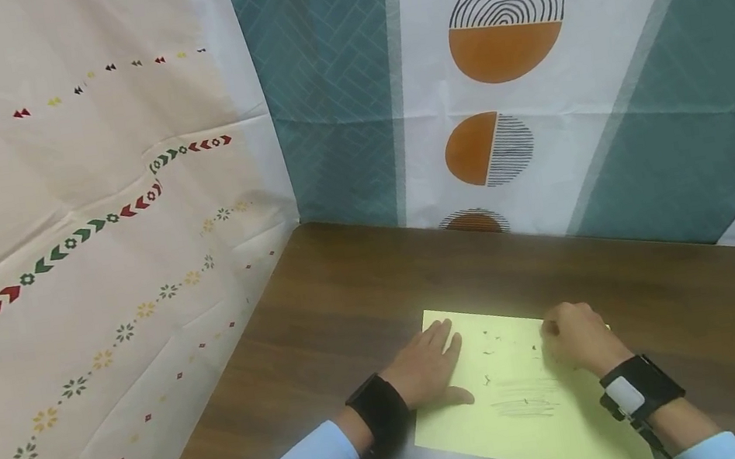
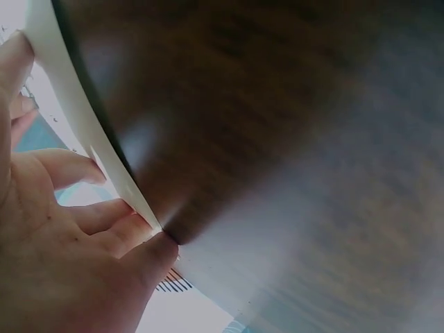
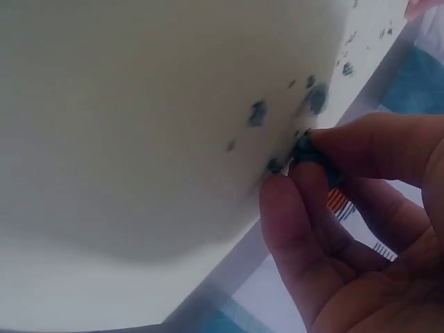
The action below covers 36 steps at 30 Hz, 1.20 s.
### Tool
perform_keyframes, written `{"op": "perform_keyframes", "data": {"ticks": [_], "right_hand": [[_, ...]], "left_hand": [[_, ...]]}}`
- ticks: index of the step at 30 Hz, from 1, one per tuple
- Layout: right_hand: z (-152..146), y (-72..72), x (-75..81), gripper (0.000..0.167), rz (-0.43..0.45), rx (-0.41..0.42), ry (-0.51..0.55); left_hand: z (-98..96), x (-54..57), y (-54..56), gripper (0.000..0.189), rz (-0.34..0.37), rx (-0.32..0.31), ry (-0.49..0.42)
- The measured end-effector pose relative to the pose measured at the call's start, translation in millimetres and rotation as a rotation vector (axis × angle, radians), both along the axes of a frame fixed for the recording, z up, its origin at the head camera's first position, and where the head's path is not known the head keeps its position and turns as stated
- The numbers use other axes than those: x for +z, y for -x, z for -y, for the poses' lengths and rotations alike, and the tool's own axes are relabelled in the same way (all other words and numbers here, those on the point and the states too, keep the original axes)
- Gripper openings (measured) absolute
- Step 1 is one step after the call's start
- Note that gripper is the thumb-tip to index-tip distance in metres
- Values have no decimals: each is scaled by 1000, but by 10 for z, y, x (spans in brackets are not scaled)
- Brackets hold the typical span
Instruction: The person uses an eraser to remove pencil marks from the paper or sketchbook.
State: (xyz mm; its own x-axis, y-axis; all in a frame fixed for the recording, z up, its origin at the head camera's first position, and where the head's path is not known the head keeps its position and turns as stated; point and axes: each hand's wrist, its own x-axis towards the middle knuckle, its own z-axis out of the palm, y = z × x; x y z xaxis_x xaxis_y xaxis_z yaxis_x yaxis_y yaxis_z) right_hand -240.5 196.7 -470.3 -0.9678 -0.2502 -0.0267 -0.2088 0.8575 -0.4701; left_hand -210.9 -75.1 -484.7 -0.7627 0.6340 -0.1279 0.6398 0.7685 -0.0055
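Note:
A yellow sheet of paper (image 1: 545, 440) lies on the brown table, with faint pencil scribbles and several dark crumbs (image 3: 257, 113) on it. My left hand (image 1: 426, 370) rests on the sheet's left edge, fingers spread and fairly straight; in the left wrist view the hand (image 2: 76, 236) is seen along that edge. Near the far right corner, my right hand (image 1: 578, 337) is over the paper. In the right wrist view, its thumb and fingers (image 3: 284, 215) pinch a small dark blue-green lump (image 3: 326, 170), partly hidden by them. Crumbs lie beside the fingertips.
The wooden table (image 1: 321, 299) extends around the sheet. A white patterned cloth (image 1: 97, 260) hangs along the left side, and a teal and white cloth (image 1: 336, 108) with orange shapes hangs behind the table. Each wrist wears a black band (image 1: 378, 408).

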Motion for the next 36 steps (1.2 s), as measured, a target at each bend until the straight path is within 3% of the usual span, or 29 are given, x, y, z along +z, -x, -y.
{"op": "perform_keyframes", "data": {"ticks": [5, 14, 20, 26, 36], "right_hand": [[-85, -62, 3, 13, -36, 2, 27], [-61, -114, -85, 34, -149, 11, 2], [-77, -134, -81, 28, -185, 15, -14], [-104, -168, -72, 12, -198, 3, 1], [12, -250, 9, 18, -329, 103, 100]], "left_hand": [[19, 24, -6, 90, 21, 2, -9], [14, 53, -23, 89, 23, -2, -7], [-1, 50, -14, 89, 30, 2, -14], [-23, 37, 14, 90, 27, -4, -3], [-12, 30, 9, 90, 49, -2, -19]]}}
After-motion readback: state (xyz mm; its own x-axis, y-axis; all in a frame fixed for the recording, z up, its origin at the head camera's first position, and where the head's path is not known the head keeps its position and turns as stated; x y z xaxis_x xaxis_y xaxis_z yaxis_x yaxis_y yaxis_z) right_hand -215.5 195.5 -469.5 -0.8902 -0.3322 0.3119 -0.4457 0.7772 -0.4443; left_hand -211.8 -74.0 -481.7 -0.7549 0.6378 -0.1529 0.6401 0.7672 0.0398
